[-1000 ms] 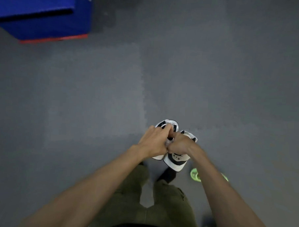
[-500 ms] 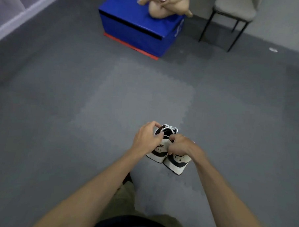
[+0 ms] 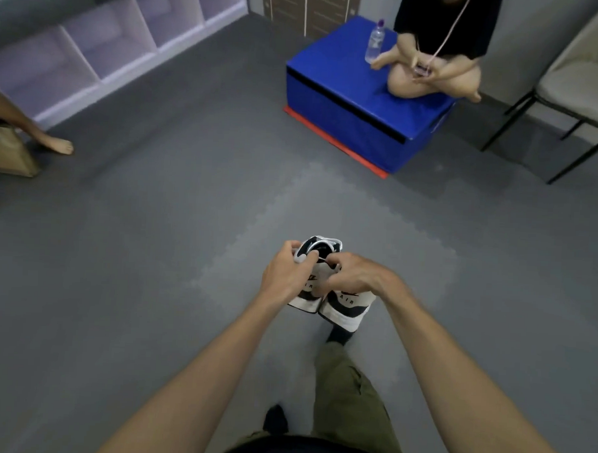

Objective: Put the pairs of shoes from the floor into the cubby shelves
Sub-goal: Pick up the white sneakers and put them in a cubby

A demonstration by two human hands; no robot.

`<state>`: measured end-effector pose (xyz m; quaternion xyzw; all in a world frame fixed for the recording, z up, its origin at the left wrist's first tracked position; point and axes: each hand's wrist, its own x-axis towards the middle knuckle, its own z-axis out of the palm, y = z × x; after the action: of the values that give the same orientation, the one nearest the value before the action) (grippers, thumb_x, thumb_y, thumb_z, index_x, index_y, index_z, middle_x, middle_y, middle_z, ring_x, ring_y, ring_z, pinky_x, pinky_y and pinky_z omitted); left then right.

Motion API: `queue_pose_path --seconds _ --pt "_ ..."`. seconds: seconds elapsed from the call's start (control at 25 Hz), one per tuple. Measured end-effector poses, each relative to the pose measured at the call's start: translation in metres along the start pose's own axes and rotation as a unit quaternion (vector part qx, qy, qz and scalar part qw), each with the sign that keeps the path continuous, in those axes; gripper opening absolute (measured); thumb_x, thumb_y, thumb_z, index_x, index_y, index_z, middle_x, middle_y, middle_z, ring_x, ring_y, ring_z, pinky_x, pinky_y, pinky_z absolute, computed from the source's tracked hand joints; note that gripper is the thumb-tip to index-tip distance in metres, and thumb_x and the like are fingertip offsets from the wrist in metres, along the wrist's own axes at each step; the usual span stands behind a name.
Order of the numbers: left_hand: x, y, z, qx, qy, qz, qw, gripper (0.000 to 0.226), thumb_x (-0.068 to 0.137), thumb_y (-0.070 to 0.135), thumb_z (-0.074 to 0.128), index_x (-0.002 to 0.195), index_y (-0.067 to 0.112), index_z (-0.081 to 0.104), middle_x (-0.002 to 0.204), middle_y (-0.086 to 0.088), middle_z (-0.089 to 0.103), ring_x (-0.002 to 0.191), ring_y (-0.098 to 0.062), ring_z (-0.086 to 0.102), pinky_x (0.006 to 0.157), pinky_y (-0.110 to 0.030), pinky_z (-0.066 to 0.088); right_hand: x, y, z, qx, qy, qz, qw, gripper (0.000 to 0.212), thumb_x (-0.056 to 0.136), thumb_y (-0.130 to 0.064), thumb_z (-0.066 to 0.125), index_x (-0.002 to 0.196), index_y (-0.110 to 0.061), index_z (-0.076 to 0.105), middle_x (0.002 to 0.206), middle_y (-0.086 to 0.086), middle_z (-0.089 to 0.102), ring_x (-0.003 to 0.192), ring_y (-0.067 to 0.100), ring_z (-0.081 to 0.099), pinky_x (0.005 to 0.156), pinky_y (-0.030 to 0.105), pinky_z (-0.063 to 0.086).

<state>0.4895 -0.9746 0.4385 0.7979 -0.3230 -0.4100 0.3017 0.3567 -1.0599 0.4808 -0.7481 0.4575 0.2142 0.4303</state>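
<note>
A pair of white and black sneakers [image 3: 342,307] hangs in the air in front of me, heels toward me, side by side. My left hand [image 3: 285,273] grips the collar of the left sneaker. My right hand [image 3: 355,276] grips the collar of the right one. The toes point away and are mostly hidden behind my hands. The pale lilac cubby shelves [image 3: 103,43] stand at the far left along the wall, and the cubbies I can see hold nothing.
A blue padded box [image 3: 334,101] stands ahead to the right, with a person sitting cross-legged on it beside a water bottle [image 3: 374,44]. A beige chair [image 3: 577,87] is at the far right. Another person's bare foot [image 3: 56,144] and a cardboard box [image 3: 6,152] are at the left.
My view has lifted from the floor toward the room; the shelves and seated person have come into sight. Both hands still hold the sneakers, now higher off the floor.
</note>
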Motion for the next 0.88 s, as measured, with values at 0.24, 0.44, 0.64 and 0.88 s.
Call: queue_pose_path --seconds 0.24,0.44,0.64,0.88 --pt "0.131 0.071 -0.06 -0.053 0.087 -0.046 0.994 0.057 0.074 0.056 0.054 0.123 0.025 0.057 0.117 0.004 0.069 0.105 -0.018 0.066 0.096 -0.042 0.053 0.112 -0.071 -0.125 -0.045 0.027 -0.077 0.996 0.067 0.043 -0.083 0.066 0.075 -0.025 0.058 0.071 -0.008 0.06 0.065 0.014 0.055 0.059 0.033 0.039" --pt "0.219 0.116 -0.113 -0.166 0.19 -0.059 0.966 0.062 0.073 0.054 0.058 0.129 0.027 0.053 0.115 0.012 0.064 0.104 -0.013 0.064 0.091 -0.033 0.051 0.189 -0.143 -0.22 -0.149 0.057 -0.187 0.969 0.065 0.045 -0.084 0.065 0.082 -0.032 0.056 0.073 -0.014 0.06 0.069 0.008 0.057 0.052 0.026 0.034" --pt "0.301 0.122 -0.178 -0.247 0.246 -0.082 0.934 0.062 0.071 0.061 0.059 0.127 0.037 0.053 0.11 0.02 0.067 0.096 0.005 0.061 0.07 -0.019 0.045 0.278 -0.234 -0.275 -0.23 0.055 -0.259 0.936 0.072 0.044 -0.083 0.066 0.098 -0.034 0.061 0.082 -0.014 0.062 0.079 0.011 0.059 0.06 0.028 0.043" --pt "0.436 0.125 -0.293 -0.285 0.249 -0.103 0.92 0.043 0.069 0.06 0.055 0.107 0.04 0.056 0.097 0.02 0.065 0.09 0.002 0.061 0.073 -0.024 0.049 0.405 -0.357 -0.325 -0.23 0.017 -0.248 0.941 0.055 0.043 -0.08 0.068 0.074 -0.035 0.06 0.069 -0.013 0.063 0.068 0.002 0.058 0.058 0.029 0.044"
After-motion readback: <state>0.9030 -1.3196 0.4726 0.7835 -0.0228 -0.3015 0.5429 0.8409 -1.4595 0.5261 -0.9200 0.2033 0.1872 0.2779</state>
